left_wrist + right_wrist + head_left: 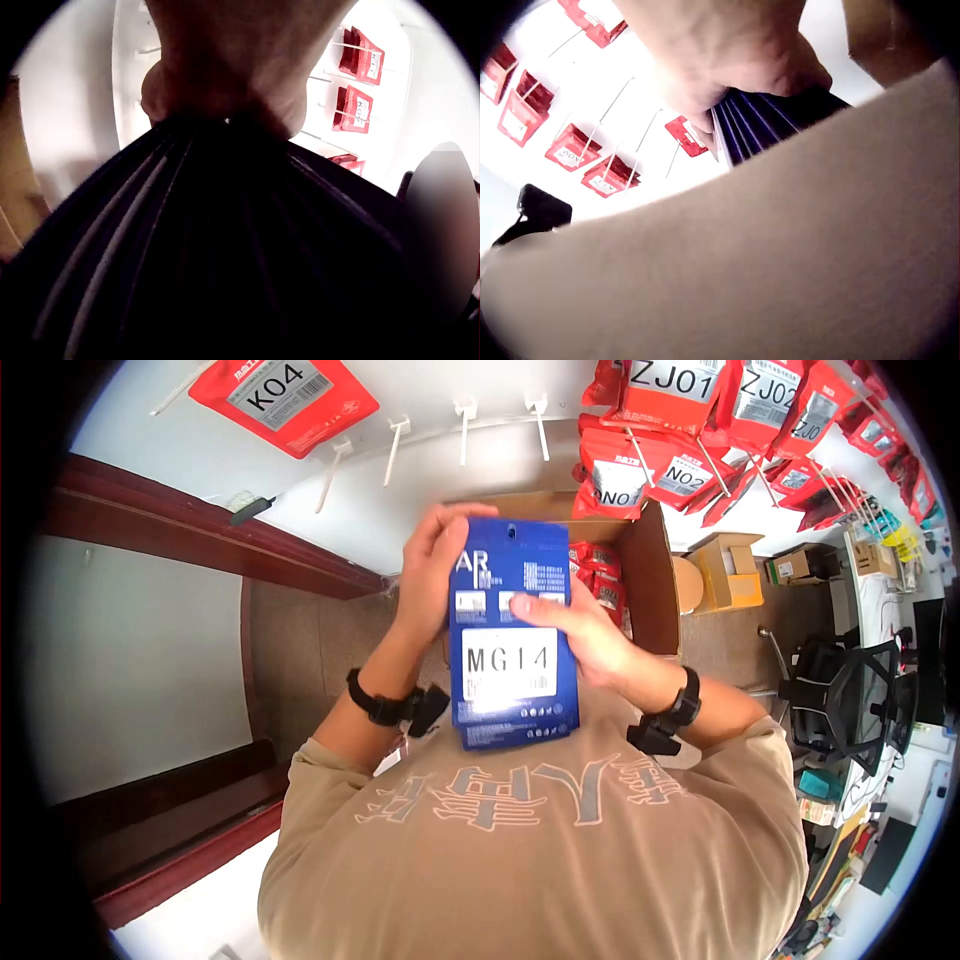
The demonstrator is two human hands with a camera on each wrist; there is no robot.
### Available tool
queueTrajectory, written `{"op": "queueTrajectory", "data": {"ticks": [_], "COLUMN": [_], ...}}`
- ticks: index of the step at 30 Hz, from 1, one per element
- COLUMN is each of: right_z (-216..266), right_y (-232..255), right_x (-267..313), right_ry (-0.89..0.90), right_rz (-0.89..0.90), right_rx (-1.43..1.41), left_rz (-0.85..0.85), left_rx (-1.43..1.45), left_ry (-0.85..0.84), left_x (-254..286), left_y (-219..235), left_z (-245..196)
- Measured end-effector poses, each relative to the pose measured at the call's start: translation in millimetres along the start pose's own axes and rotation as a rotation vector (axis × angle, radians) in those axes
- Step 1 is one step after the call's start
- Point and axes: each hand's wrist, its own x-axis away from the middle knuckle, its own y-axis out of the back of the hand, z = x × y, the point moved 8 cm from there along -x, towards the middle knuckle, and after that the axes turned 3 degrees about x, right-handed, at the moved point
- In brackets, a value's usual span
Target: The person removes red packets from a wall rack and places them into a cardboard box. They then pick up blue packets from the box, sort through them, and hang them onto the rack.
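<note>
A stack of blue packets [512, 610], the front one with a white MG14 label, is held upright before the chest in the head view. The left hand [430, 575] grips its left edge near the top, and the right hand [590, 635] grips the right side with its thumb lying across the front. In the left wrist view the packets [225, 247] appear as dark fanned layers beneath the left hand [225, 75]. The right wrist view shows the right hand [735, 60] around the layered blue packets [754, 124].
Behind the packets stands an open cardboard box [650, 580] with red packets [605, 575] inside. Red packets [665, 395] hang on wall hooks at upper right, another [285, 400] at upper left. Bare hooks [463, 435] project between them. A black chair [845, 695] stands at right.
</note>
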Motion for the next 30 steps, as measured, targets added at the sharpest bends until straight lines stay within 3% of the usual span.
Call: {"op": "queueTrajectory", "data": {"ticks": [4, 8, 10, 12, 15, 22, 23, 24, 30], "right_z": [-10.1, 1.4, 7.7, 14.0, 13.3, 12.5, 11.7, 13.6, 7.4], "right_y": [13.1, 0.4, -7.4, -7.0, 12.7, 51.8, 56.0, 57.4, 76.3], "right_x": [8.4, 11.0, 13.2, 18.2, 23.8, 31.2, 30.8, 37.9, 51.5], "right_ry": [0.03, 0.056, 0.014, 0.012, -0.001, 0.037, 0.054, 0.038, 0.029], "right_rz": [-0.079, 0.031, 0.078, 0.105, 0.083, -0.137, -0.133, -0.136, -0.087], "right_rx": [0.077, 0.299, 0.443, 0.474, 0.467, 0.302, 0.329, 0.053, -0.076], "left_rz": [0.04, -0.038, -0.001, 0.09, 0.088, 0.02, 0.038, 0.037, 0.123], "left_rx": [0.049, 0.055, 0.117, -0.011, 0.122, 0.113, 0.124, 0.126, 0.065], "left_ry": [0.007, -0.119, -0.046, -0.185, -0.116, -0.003, 0.04, 0.041, -0.01], "left_x": [27.2, 23.4, 22.9, 21.5, 23.5, 20.6, 20.5, 19.6, 14.9], "left_y": [4.4, 12.7, 23.2, 22.1, 27.1, 23.9, 23.8, 26.7, 29.0], "left_z": [26.1, 16.9, 29.2, 19.9, 24.1, 29.0, 31.2, 31.7, 33.4]}}
